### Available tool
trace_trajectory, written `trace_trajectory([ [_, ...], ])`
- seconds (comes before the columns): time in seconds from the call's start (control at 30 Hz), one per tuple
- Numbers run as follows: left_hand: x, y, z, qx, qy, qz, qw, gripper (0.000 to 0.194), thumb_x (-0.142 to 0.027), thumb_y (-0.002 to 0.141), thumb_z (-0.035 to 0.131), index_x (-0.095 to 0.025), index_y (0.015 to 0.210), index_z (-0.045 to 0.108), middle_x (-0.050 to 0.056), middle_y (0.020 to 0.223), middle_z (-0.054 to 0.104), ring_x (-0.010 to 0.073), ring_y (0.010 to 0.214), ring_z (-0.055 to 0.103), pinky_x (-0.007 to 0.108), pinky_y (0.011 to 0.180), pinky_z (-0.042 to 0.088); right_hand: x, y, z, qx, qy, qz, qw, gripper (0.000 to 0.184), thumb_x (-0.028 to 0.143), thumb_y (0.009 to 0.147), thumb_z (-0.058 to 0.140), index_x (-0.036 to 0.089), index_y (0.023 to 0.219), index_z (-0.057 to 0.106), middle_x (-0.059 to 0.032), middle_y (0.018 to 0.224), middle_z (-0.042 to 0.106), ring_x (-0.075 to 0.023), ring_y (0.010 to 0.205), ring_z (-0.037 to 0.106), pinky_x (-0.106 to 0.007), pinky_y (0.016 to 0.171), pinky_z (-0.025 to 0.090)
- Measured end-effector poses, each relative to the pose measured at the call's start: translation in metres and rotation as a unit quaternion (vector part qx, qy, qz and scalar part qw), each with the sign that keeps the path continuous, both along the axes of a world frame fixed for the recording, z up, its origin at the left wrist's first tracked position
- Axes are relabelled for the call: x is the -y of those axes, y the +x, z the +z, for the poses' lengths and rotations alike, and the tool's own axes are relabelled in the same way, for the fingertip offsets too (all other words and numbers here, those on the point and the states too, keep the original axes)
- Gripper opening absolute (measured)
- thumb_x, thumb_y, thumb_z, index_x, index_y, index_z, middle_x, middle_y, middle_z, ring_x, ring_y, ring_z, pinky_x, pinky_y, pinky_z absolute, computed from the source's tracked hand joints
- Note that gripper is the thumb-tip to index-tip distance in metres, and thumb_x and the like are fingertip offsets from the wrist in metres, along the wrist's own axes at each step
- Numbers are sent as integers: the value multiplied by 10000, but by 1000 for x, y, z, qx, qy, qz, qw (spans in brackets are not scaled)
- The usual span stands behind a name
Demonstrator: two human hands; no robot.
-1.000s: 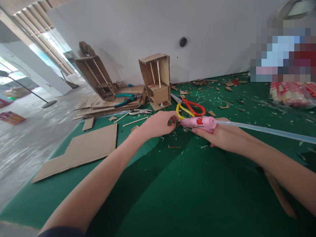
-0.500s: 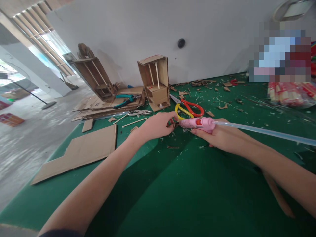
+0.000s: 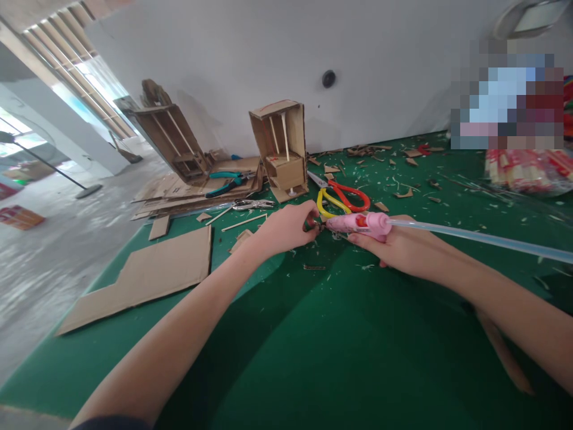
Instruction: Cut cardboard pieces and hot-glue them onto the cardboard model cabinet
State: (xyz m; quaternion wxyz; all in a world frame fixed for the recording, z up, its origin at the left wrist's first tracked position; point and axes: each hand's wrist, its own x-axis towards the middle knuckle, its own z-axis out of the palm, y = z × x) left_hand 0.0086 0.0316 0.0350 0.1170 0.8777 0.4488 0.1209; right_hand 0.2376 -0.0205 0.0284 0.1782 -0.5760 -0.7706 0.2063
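Observation:
My right hand (image 3: 405,248) is wrapped round a pink hot glue gun (image 3: 358,223), its nozzle pointing left. A long clear glue stick (image 3: 470,235) runs out of the gun's back end to the right. My left hand (image 3: 293,224) is closed just left of the nozzle, thumb and fingertips curled together. Whatever they pinch is small and mostly hidden. Directly behind the gun lie scissors (image 3: 344,197) with one yellow and one red handle. Thin glue threads and crumbs litter the green tabletop (image 3: 322,346) beneath the nozzle.
An open cardboard box with sticks inside (image 3: 282,149) stands by the wall. Left of it are another cardboard structure (image 3: 172,140), teal-handled pliers (image 3: 226,181) and metal pliers (image 3: 253,204). A cut cardboard sheet (image 3: 165,263) lies left; a bag of red-and-white packets (image 3: 528,172) sits far right.
My left hand has drawn back very slightly to the left from the nozzle, and more of the cardboard scrap beside its wrist shows. The glue gun stays nearly still in my right hand.

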Motion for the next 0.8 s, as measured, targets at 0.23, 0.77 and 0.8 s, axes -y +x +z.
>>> trace_trajectory([
  [0.23, 2, 1, -1, -9, 2, 14, 1000, 253, -314, 771, 574, -213, 1000, 537, 44, 931, 675, 196, 787, 623, 314, 660, 456, 1, -2, 3, 14, 19, 3, 1000, 431, 585, 861, 431, 296, 1035, 699, 23, 517, 581, -153, 461, 570, -271, 454, 388],
  [0.77, 7, 3, -4, -23, 21, 27, 999, 238, -278, 772, 557, -219, 999, 514, 35, 938, 667, 209, 819, 612, 307, 635, 436, 2, 1, 4, 18, 36, 25, 999, 430, 571, 875, 414, 283, 977, 716, 23, 465, 546, -151, 433, 538, -277, 449, 360],
  [0.8, 7, 3, -4, -21, 19, 27, 999, 242, -278, 771, 557, -218, 1002, 513, 34, 938, 667, 207, 817, 611, 306, 635, 437, 2, 1, 3, 19, 29, 21, 999, 435, 578, 872, 416, 280, 963, 718, 26, 449, 537, -147, 414, 526, -277, 439, 353],
])
